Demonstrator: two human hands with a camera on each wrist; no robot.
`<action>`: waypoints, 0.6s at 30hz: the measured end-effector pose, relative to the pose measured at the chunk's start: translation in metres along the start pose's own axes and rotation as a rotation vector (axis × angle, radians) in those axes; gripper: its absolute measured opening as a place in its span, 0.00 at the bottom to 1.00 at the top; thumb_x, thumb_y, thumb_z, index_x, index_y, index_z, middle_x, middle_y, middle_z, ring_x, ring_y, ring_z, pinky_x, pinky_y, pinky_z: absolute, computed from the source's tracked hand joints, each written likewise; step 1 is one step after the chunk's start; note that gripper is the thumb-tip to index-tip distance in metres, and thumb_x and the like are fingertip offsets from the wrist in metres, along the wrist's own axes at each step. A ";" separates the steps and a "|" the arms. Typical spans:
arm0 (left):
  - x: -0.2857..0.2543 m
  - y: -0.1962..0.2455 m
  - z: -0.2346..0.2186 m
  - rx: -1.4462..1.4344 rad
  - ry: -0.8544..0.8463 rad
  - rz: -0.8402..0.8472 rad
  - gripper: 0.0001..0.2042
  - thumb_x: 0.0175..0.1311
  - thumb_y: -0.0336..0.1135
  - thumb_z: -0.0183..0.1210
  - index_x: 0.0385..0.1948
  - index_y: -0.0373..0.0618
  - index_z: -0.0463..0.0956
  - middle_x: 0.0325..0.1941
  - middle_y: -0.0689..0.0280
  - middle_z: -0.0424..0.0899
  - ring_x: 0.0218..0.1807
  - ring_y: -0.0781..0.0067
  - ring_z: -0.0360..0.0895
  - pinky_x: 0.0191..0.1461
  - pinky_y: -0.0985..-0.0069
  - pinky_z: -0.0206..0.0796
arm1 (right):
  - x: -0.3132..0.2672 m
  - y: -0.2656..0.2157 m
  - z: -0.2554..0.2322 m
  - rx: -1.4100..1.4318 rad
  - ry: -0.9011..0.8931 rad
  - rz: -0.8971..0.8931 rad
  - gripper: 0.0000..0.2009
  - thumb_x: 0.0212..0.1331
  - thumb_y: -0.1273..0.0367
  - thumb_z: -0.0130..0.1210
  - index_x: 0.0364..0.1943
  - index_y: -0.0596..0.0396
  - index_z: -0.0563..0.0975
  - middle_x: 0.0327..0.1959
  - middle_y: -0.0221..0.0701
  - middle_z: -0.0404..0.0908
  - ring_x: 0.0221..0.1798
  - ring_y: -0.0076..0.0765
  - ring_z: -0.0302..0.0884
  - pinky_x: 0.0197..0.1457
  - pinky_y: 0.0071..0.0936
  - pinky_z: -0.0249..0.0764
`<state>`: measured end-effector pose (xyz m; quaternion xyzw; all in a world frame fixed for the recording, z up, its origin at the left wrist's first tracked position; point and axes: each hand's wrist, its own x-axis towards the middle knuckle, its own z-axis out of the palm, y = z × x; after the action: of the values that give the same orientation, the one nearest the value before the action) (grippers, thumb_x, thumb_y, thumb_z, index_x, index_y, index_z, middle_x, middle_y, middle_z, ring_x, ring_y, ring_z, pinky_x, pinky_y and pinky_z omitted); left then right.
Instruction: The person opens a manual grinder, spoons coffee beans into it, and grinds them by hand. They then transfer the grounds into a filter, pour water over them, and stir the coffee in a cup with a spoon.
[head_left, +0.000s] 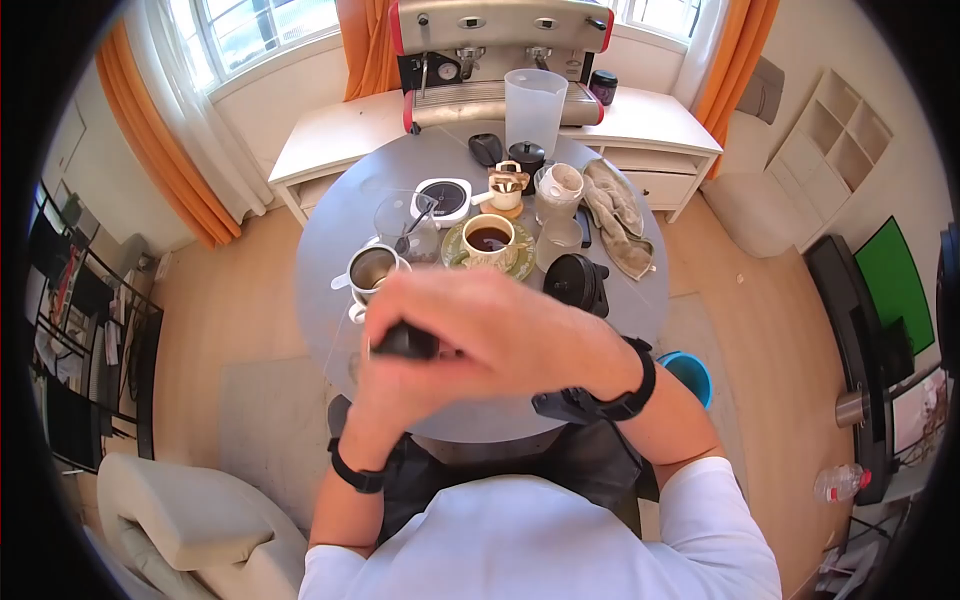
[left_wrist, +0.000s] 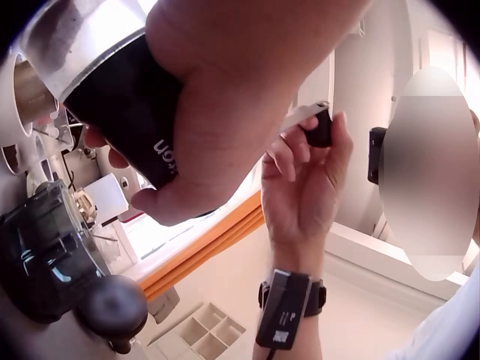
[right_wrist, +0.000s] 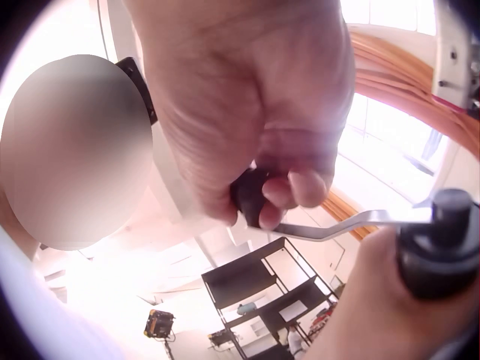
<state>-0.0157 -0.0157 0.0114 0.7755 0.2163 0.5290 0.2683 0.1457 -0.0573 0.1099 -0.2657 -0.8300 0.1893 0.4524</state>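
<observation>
My left hand (left_wrist: 225, 112) wraps round the body of a manual coffee grinder (left_wrist: 124, 112), black with pale lettering and a silvery lower part. From the grinder's top a metal crank arm (right_wrist: 322, 231) reaches out to a dark knob (right_wrist: 251, 196). The fingers of my right hand (right_wrist: 247, 97) curl round that knob. In the head view both hands are over the near side of the round table (head_left: 320, 240), the right hand partly covering the left and most of the grinder. Just beyond them stand a metal cup (head_left: 373, 268) and a cup of dark coffee (head_left: 489, 240) on a green patterned saucer (head_left: 455, 262).
A glass jug (head_left: 405, 230), white scale (head_left: 443, 200), drip-bag cup (head_left: 508, 185), clear pitcher (head_left: 533, 110) and crumpled cloth (head_left: 615, 205) crowd the table. A black-lidded vessel (head_left: 575, 283) stands at right. An espresso machine (head_left: 505, 60) occupies the white cabinet behind; a blue bin (head_left: 688, 378) is on the floor.
</observation>
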 end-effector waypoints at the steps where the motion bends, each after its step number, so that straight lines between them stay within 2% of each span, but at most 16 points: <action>1: -0.002 0.012 -0.002 0.188 -0.199 0.033 0.16 0.48 0.31 0.75 0.37 0.40 0.79 0.22 0.62 0.75 0.27 0.67 0.78 0.37 0.66 0.75 | 0.003 0.016 -0.005 -0.184 0.095 -0.006 0.12 0.65 0.69 0.66 0.47 0.56 0.77 0.38 0.37 0.82 0.40 0.47 0.83 0.41 0.37 0.79; 2: -0.003 0.019 -0.004 0.379 -0.399 0.063 0.15 0.49 0.30 0.75 0.36 0.40 0.80 0.22 0.64 0.77 0.27 0.70 0.79 0.38 0.66 0.75 | 0.001 0.032 -0.012 -0.301 0.128 0.041 0.12 0.64 0.69 0.67 0.46 0.56 0.76 0.38 0.39 0.82 0.40 0.49 0.83 0.41 0.38 0.78; 3: -0.002 0.025 -0.008 0.377 -0.402 0.067 0.15 0.49 0.30 0.75 0.36 0.40 0.80 0.22 0.64 0.77 0.27 0.70 0.79 0.38 0.66 0.75 | -0.005 0.045 -0.015 -0.465 0.190 0.090 0.10 0.66 0.67 0.64 0.44 0.56 0.76 0.36 0.39 0.82 0.38 0.49 0.84 0.40 0.39 0.79; 4: -0.001 0.031 -0.013 0.306 -0.344 0.001 0.15 0.47 0.31 0.75 0.35 0.41 0.80 0.24 0.62 0.80 0.27 0.63 0.81 0.37 0.66 0.75 | -0.016 0.053 -0.019 -0.466 0.193 0.092 0.10 0.66 0.67 0.64 0.44 0.56 0.76 0.36 0.39 0.82 0.38 0.49 0.84 0.40 0.39 0.79; 5: 0.001 0.035 -0.019 0.236 -0.283 -0.066 0.15 0.46 0.31 0.74 0.35 0.42 0.80 0.26 0.60 0.84 0.27 0.55 0.82 0.36 0.66 0.74 | -0.029 0.057 -0.026 -0.657 0.122 0.165 0.10 0.67 0.65 0.64 0.43 0.55 0.76 0.32 0.38 0.82 0.35 0.49 0.84 0.37 0.40 0.78; 6: 0.006 0.036 -0.028 0.239 -0.277 -0.067 0.15 0.46 0.31 0.74 0.35 0.42 0.80 0.26 0.60 0.84 0.27 0.55 0.82 0.36 0.66 0.74 | -0.037 0.061 -0.033 -0.846 0.046 0.231 0.11 0.67 0.63 0.63 0.41 0.54 0.75 0.28 0.37 0.81 0.31 0.49 0.84 0.33 0.41 0.78; 7: 0.014 0.033 -0.039 0.245 -0.140 -0.147 0.15 0.46 0.32 0.74 0.35 0.43 0.80 0.27 0.58 0.85 0.29 0.50 0.83 0.36 0.63 0.75 | -0.041 0.054 -0.033 -0.842 0.037 0.221 0.11 0.67 0.63 0.63 0.41 0.54 0.75 0.28 0.37 0.81 0.31 0.49 0.84 0.33 0.41 0.78; 8: 0.019 0.028 -0.050 0.251 -0.003 -0.233 0.15 0.46 0.32 0.74 0.34 0.43 0.80 0.28 0.56 0.86 0.31 0.46 0.83 0.36 0.60 0.75 | -0.048 0.039 -0.028 -0.772 -0.145 0.256 0.11 0.67 0.61 0.63 0.40 0.52 0.75 0.23 0.36 0.80 0.27 0.48 0.82 0.30 0.41 0.77; 9: 0.026 0.019 -0.058 0.255 0.006 -0.245 0.15 0.46 0.32 0.74 0.34 0.43 0.80 0.28 0.56 0.86 0.31 0.46 0.83 0.36 0.60 0.75 | -0.055 0.022 -0.019 -0.699 -0.325 0.292 0.12 0.67 0.60 0.62 0.39 0.51 0.75 0.19 0.34 0.78 0.23 0.48 0.81 0.26 0.42 0.76; 10: 0.034 0.008 -0.064 0.340 0.016 -0.259 0.14 0.46 0.28 0.73 0.34 0.41 0.79 0.28 0.55 0.84 0.28 0.52 0.79 0.36 0.65 0.74 | -0.053 0.008 -0.004 -0.552 -0.305 0.183 0.13 0.65 0.59 0.64 0.38 0.50 0.75 0.15 0.33 0.74 0.19 0.48 0.78 0.22 0.42 0.73; 11: 0.038 0.001 -0.065 0.423 0.019 -0.264 0.14 0.46 0.24 0.72 0.35 0.39 0.79 0.27 0.55 0.83 0.26 0.59 0.75 0.36 0.69 0.72 | -0.044 -0.013 0.007 -0.400 -0.382 0.225 0.14 0.65 0.58 0.65 0.37 0.51 0.74 0.17 0.33 0.75 0.22 0.47 0.80 0.24 0.40 0.74; 14: 0.036 0.005 -0.037 0.480 -0.155 -0.265 0.11 0.51 0.27 0.70 0.35 0.40 0.79 0.26 0.59 0.82 0.28 0.67 0.75 0.38 0.68 0.72 | -0.021 -0.029 0.017 -0.253 -0.385 0.098 0.15 0.66 0.58 0.65 0.40 0.53 0.75 0.21 0.35 0.77 0.26 0.47 0.82 0.26 0.39 0.76; 15: 0.031 0.005 -0.029 0.448 -0.277 -0.249 0.10 0.55 0.34 0.68 0.37 0.43 0.80 0.27 0.60 0.83 0.30 0.65 0.76 0.39 0.68 0.72 | -0.015 -0.027 0.013 -0.337 -0.252 0.036 0.15 0.66 0.58 0.64 0.43 0.54 0.76 0.24 0.35 0.79 0.28 0.47 0.83 0.28 0.38 0.77; 16: 0.012 -0.015 -0.018 0.066 -0.199 -0.097 0.11 0.56 0.40 0.67 0.38 0.47 0.81 0.29 0.58 0.83 0.29 0.52 0.77 0.39 0.68 0.73 | -0.005 -0.021 0.006 -0.414 -0.121 -0.032 0.16 0.67 0.58 0.64 0.46 0.54 0.77 0.27 0.36 0.80 0.29 0.47 0.84 0.30 0.38 0.78; 17: -0.019 -0.018 0.012 -0.500 0.097 -0.450 0.15 0.47 0.36 0.72 0.37 0.46 0.78 0.36 0.58 0.87 0.39 0.50 0.86 0.39 0.63 0.75 | -0.003 -0.009 -0.006 -0.335 -0.163 0.120 0.17 0.67 0.59 0.65 0.51 0.55 0.77 0.32 0.39 0.83 0.30 0.49 0.84 0.33 0.37 0.79; 18: -0.014 -0.007 0.009 -0.476 0.116 -0.454 0.15 0.47 0.36 0.72 0.37 0.46 0.78 0.36 0.58 0.87 0.39 0.50 0.86 0.39 0.63 0.75 | 0.001 -0.003 -0.021 -0.405 -0.072 0.172 0.17 0.67 0.59 0.66 0.51 0.54 0.78 0.36 0.40 0.84 0.32 0.51 0.85 0.36 0.39 0.80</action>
<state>-0.0122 -0.0205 -0.0059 0.5915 0.2689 0.5346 0.5404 0.1617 -0.0575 0.1232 -0.4143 -0.8408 0.0660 0.3421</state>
